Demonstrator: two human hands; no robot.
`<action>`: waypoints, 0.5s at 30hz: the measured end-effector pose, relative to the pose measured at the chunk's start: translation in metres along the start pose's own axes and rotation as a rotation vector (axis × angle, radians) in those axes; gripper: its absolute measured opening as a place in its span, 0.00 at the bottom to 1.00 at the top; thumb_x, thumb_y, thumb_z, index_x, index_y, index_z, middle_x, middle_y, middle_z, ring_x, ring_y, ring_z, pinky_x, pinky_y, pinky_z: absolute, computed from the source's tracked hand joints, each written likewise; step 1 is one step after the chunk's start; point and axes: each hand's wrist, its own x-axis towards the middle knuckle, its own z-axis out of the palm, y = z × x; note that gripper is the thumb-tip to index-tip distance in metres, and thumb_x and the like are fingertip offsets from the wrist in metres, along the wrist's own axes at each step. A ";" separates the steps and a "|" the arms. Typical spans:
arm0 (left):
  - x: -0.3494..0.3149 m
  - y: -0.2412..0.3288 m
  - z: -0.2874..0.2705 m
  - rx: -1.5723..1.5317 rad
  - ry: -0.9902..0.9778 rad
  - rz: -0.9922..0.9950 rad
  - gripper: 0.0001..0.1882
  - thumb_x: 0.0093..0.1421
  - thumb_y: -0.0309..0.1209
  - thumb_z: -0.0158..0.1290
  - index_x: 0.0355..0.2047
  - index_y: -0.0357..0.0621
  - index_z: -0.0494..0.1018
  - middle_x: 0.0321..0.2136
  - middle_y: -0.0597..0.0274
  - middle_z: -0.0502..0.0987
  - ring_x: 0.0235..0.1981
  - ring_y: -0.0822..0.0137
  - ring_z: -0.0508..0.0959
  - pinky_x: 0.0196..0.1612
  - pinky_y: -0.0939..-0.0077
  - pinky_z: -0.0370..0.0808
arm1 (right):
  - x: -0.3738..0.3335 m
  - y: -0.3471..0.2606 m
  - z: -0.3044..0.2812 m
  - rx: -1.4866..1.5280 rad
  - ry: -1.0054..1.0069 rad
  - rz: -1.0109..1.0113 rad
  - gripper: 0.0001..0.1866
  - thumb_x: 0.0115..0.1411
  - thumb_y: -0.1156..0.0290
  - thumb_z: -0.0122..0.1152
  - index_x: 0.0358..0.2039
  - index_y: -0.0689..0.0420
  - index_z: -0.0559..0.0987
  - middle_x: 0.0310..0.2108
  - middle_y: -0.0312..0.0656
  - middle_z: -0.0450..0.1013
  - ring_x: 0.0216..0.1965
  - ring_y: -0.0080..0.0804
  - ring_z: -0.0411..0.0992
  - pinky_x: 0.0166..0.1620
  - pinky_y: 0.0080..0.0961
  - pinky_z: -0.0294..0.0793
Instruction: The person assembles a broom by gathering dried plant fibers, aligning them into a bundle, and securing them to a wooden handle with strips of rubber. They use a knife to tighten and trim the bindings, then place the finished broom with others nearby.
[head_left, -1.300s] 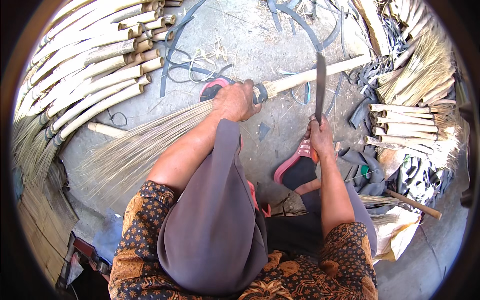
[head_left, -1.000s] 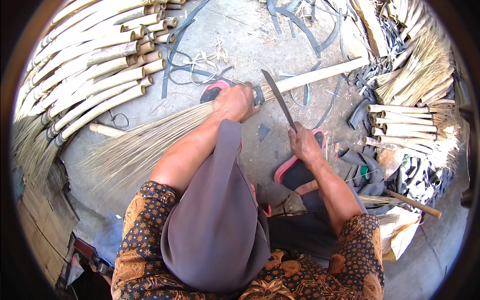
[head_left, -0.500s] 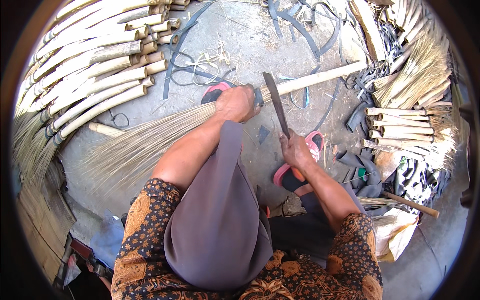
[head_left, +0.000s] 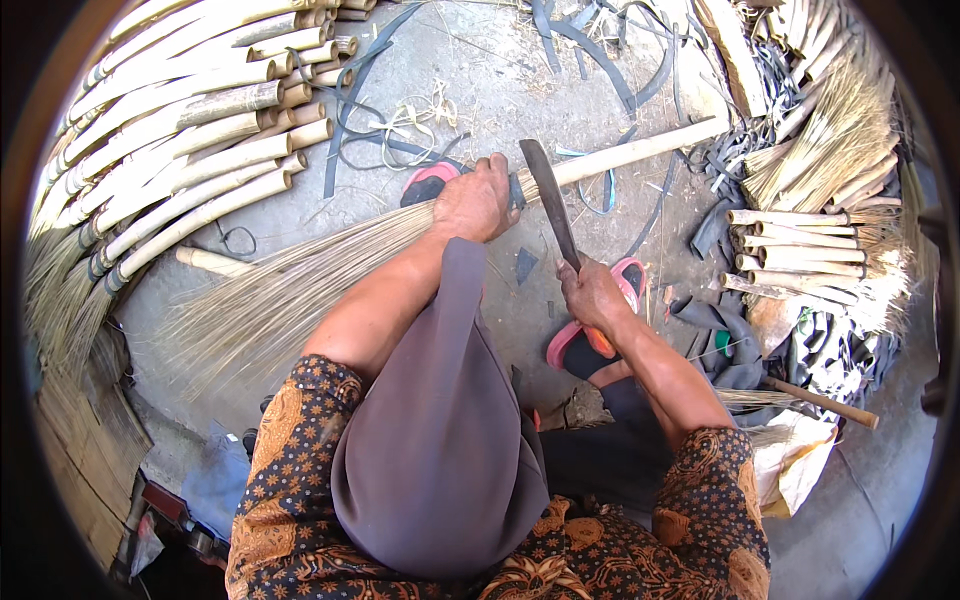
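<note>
A broom lies slantwise ahead of me, its straw bristles [head_left: 290, 285] fanning to the left and its pale bamboo handle [head_left: 640, 155] running to the upper right. My left hand [head_left: 474, 200] is closed around the top of the bristles, beside a dark band [head_left: 518, 190] that binds them to the handle. In my right hand [head_left: 594, 295] is a machete, gripped by its orange handle [head_left: 600, 342]. The machete's dark blade [head_left: 549, 196] points away from me, its upper part overlapping the broom just right of the band. Whether blade and broom touch, I cannot tell.
Finished brooms with bamboo handles [head_left: 235, 150] are stacked at left. Black rubber strips [head_left: 600, 65] lie on the concrete floor. At right are short bamboo-handled bundles [head_left: 805, 255], a loose straw bundle [head_left: 825, 140] and rubber scraps [head_left: 735, 345]. A wooden stick [head_left: 825, 405] lies nearby.
The machete and my right hand have shifted very slightly, with the blade tip a little further left and up. My left hand keeps its hold on the broom.
</note>
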 end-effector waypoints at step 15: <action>0.009 -0.011 0.012 0.070 0.094 0.019 0.25 0.59 0.43 0.64 0.47 0.33 0.76 0.39 0.40 0.85 0.42 0.45 0.87 0.45 0.56 0.84 | -0.002 0.011 0.027 0.126 0.089 0.052 0.21 0.77 0.55 0.49 0.45 0.65 0.76 0.31 0.68 0.77 0.39 0.71 0.77 0.43 0.56 0.76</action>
